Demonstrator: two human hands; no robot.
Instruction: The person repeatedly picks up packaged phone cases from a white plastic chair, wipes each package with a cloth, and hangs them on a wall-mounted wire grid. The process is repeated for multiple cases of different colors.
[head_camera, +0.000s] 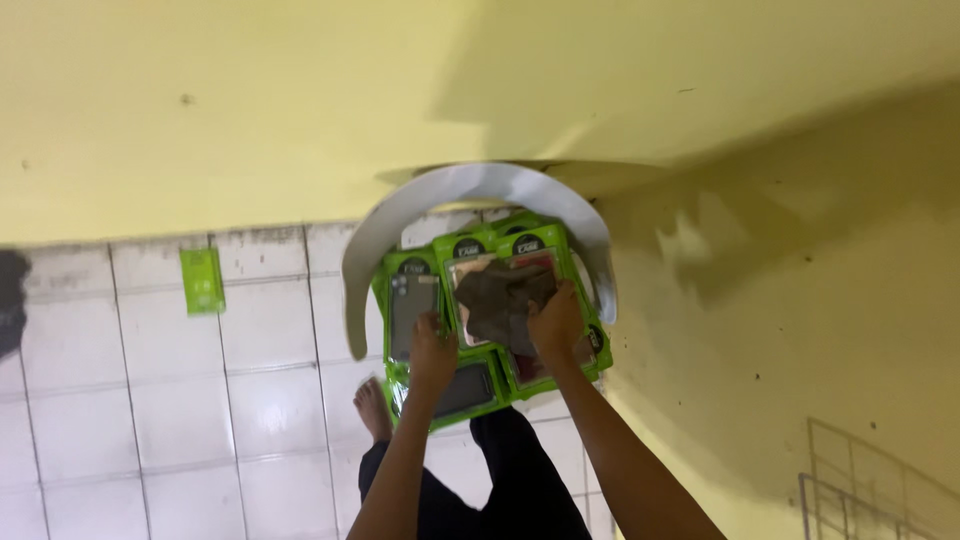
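Green packages (470, 330) under both hands (432, 352)

white chair seat (590, 240) | bears green phone-case packs (415, 300) | tiled floor (150, 400) | one green pack (202, 281)

Arms: both bare up to the frame edge, no sleeves visible
Left hand (432, 352): no glove, no ring visible
Right hand (556, 322): no glove
Trousers (500, 480): black, long
Foot (373, 408): bare, no shoe

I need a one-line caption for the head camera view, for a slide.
Both hands, left hand and right hand, rest on green phone-case packages stacked on a white chair.
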